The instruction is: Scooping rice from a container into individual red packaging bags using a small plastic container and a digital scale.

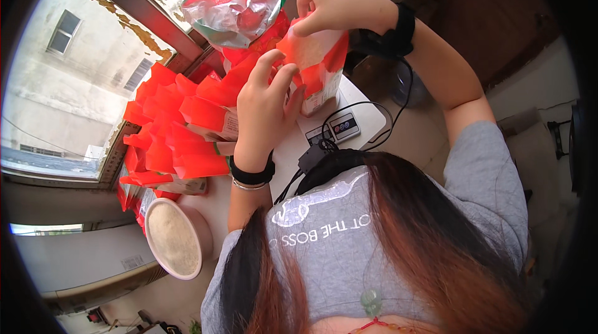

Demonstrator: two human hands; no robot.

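Pinching the rim of a red-topped bag (322, 85) at a white table

At far left sits a pale round tub (202, 234) filled with tan, grainy stuff. Next stand red-topped packets (180, 128) in a crowded cluster, their flaps flared and creased; behind them bulges a crinkled clear plastic bag (240, 7) with red inside. The person's left hand (265, 107) curves at the near left side of the red-topped bag, thumb and fingers bent; whether they grip it cannot be told. That bag stands on the white table (369, 119), bright orange-red above, pale and printed below, a tan grainy area showing near its top. Just beside its base lies a grey button panel (344, 126). The right hand (349, 7) pinches the bag's upper edge, fingers closed.
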